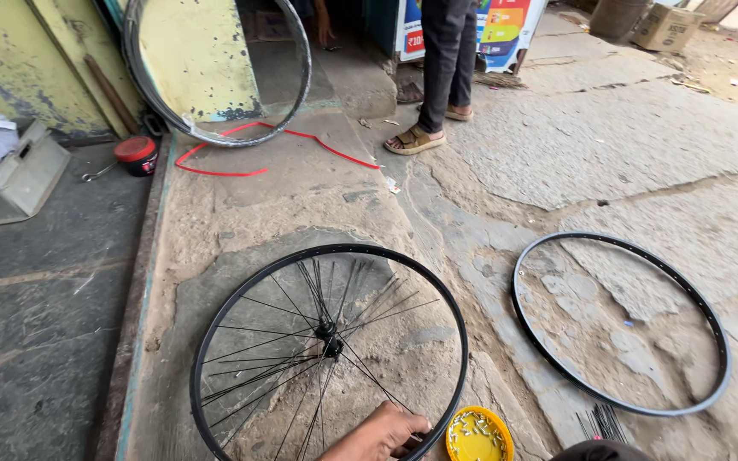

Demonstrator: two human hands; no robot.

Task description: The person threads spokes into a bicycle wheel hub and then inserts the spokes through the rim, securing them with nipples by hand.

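A black bicycle wheel (328, 337) lies flat on the dusty ground in front of me, its thin spokes running loosely from the hub (330, 338) to the rim. My left hand (382, 435) comes in at the bottom edge, with its fingers curled on the near rim of the wheel. Right beside that hand stands a yellow bowl (478, 435) of small metal spoke nipples. My right hand is out of view.
A bare black rim (524, 333) lies to the right, with a bundle of loose spokes (604, 420) near it. Another rim (301, 85) leans on the yellow wall, above a red strip (215, 171) and a red-lidded tin (137, 155). A person in sandals (416, 138) stands behind. A step edge runs down the left.
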